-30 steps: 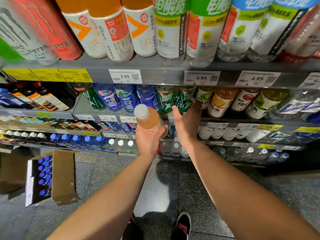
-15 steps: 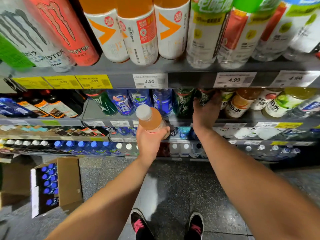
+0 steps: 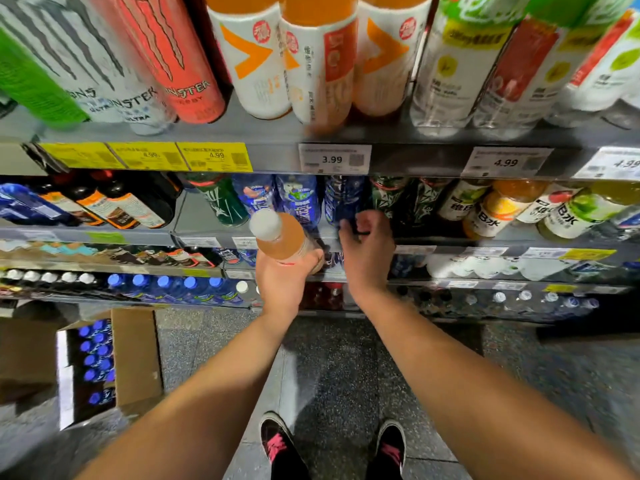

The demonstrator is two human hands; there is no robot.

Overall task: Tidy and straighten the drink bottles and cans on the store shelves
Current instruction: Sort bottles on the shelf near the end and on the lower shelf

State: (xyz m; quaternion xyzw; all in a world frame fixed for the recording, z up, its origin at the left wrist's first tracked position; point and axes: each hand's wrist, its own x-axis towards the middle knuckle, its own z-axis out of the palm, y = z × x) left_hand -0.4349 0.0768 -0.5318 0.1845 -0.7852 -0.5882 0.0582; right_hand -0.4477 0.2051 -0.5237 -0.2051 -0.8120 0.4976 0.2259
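At frame centre, my left hand (image 3: 282, 284) grips an orange bottle (image 3: 282, 237) with a white cap, tilted, held before the second shelf (image 3: 207, 233). Just right of it, my right hand (image 3: 369, 251) curls its fingers round the base of a blue bottle (image 3: 343, 199) on that shelf.

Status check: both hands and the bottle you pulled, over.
Left hand grips orange drink bottle, off the shelf. Right hand curled on dark blue bottle, second shelf. Neighbouring bottles packed tight beside it.
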